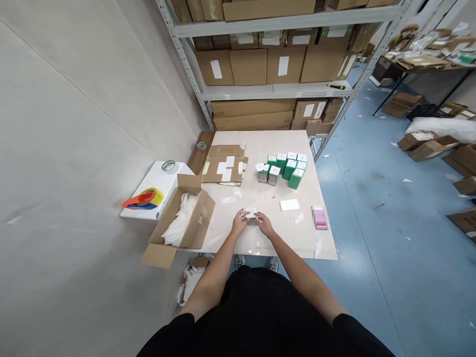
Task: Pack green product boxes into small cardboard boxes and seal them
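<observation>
My left hand (240,221) and my right hand (264,223) both grip a small white box (251,213) between them, just above the near part of the white table (260,148). The fingers of each hand curl round the box's sides. Farther back on the table stands a cluster of several small green-and-white boxes (286,167). A white card (289,205) lies to the right of my hands, and a pink-and-white object (320,217), blurred, sits near the right edge.
An open cardboard carton (186,213) with white wrapping hangs off the table's left side. Flattened cardboard (223,166) lies at the back left. A white stand (156,191) holds tape dispensers. Metal shelving (275,89) with brown cartons stands behind. Blue floor at right holds scattered boxes.
</observation>
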{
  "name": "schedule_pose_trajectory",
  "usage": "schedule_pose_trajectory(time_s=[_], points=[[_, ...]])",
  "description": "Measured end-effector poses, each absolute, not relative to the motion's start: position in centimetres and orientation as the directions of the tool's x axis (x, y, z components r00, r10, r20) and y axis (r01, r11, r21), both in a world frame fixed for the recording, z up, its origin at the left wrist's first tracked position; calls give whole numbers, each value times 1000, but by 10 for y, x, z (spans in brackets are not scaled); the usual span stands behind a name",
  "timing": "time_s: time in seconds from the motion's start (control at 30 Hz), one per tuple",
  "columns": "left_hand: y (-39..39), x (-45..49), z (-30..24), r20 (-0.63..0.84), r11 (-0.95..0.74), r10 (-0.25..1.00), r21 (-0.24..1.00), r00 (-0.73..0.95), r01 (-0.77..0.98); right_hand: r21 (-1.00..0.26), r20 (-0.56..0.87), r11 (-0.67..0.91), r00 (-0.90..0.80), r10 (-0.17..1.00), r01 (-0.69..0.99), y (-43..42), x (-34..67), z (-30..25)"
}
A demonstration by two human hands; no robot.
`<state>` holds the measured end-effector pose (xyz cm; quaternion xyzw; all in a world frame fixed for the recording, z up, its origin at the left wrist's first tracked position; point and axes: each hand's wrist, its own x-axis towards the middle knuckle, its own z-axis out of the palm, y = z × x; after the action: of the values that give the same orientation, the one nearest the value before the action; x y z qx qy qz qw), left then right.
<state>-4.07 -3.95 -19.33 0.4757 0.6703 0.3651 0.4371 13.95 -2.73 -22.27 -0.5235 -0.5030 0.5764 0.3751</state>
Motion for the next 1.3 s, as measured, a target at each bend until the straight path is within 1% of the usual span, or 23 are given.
schedule_pose_trajectory(time_s=[0.17, 0.27, 0.4, 0.57, 0.7, 0.83, 0.93, 1.03, 1.1, 1.2, 1.27, 1.3], points=[[-54, -34, -195, -302, 323, 946, 894, -115, 311, -969, -244, -228, -244, 938, 94, -32, 138, -228], [-63, -30, -194, -303, 309, 951, 900, -67, 308, -965, -263, -249, -272, 926, 85, -37, 139, -233], [-65, -30, -190, -269, 258, 963, 898, -19, 357, -963, -270, -261, -261, 927, 67, -41, 137, -235], [-58, -40, -193, -285, 266, 958, 888, -5, 376, -959, -283, -265, -245, 927, 104, -43, 127, -229], [-52, -60, -193, -267, 243, 964, 895, 12, 374, -953, -296, -275, -208, 932, 124, -40, 108, -222], [-31, -93, -184, -247, 226, 969, 902, 10, 369, -959, -271, -247, -187, 944, 140, -14, 73, -215], [-4, -117, -178, -216, 204, 976, 924, 1, 323, -965, -240, -215, -175, 955, 151, 20, 41, -210], [23, -135, -175, -186, 183, 982, 937, -18, 299, -961, -217, -184, -153, 964, 207, 49, 16, -209], [35, -144, -174, -238, 228, 971, 919, -6, 321, -943, -226, -179, -147, 963, 281, 59, 5, -213], [45, -156, -169, -364, 321, 930, 868, 45, 379, -909, -242, -164, -163, 957, 383, 62, -1, -222], [49, -163, -161, -387, 330, 921, 837, 47, 436, -890, -237, -147, -162, 958, 431, 60, -2, -225], [50, -167, -156, -374, 312, 926, 828, 43, 466, -885, -220, -132, -152, 963, 446, 59, -2, -226]])
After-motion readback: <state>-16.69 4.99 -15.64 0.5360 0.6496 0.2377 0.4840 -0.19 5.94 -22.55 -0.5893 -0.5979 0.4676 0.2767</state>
